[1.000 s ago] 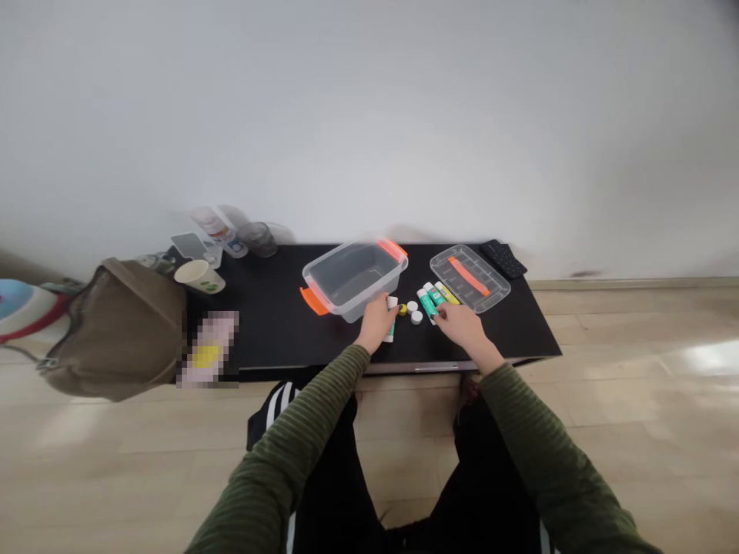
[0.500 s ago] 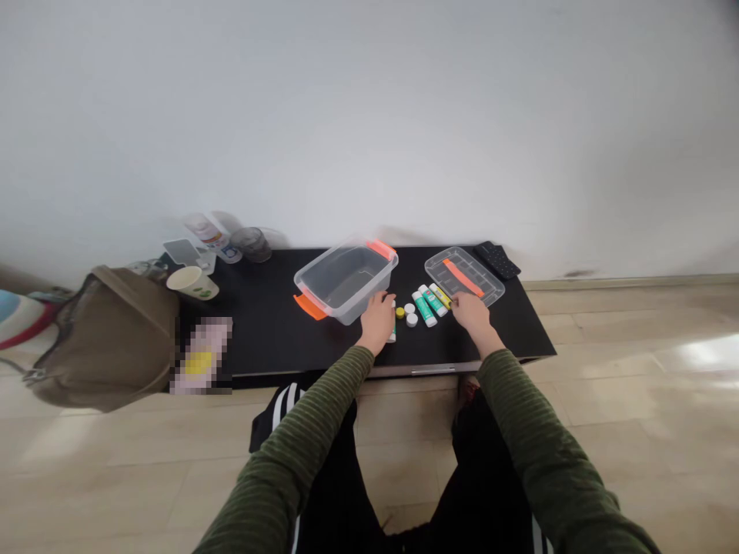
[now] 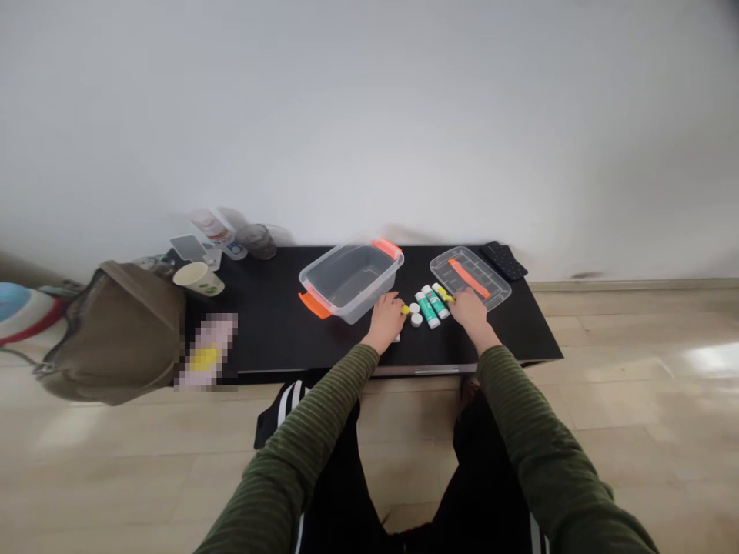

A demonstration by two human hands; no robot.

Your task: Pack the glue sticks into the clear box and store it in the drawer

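My left hand [image 3: 386, 323] is closed at the small yellow cap [image 3: 405, 310], its fingertips against it. Under this hand lies a white-ended tube, mostly covered. My right hand [image 3: 469, 311] pinches the near end of a yellow-and-white glue stick [image 3: 443, 293] lying on the black table. Two green-and-white glue sticks, the nearer one [image 3: 428, 309] and its neighbour [image 3: 436, 302], lie side by side between my hands. Two white caps, one behind [image 3: 414, 308] and one in front [image 3: 416, 319], sit left of them.
A clear plastic box [image 3: 352, 278] with orange latches stands open behind my left hand. Its clear lid [image 3: 499, 291] lies at the right, beside a black perforated object [image 3: 504, 260]. Leftward are a paper cup [image 3: 199, 279], a spray can [image 3: 219, 233], a glass [image 3: 257, 241] and a brown bag [image 3: 127, 331].
My left fingers have moved right onto the yellow cap, covering more of the tube beneath. My right hand still pinches the yellow-and-white glue stick. The whole view has shifted slightly.
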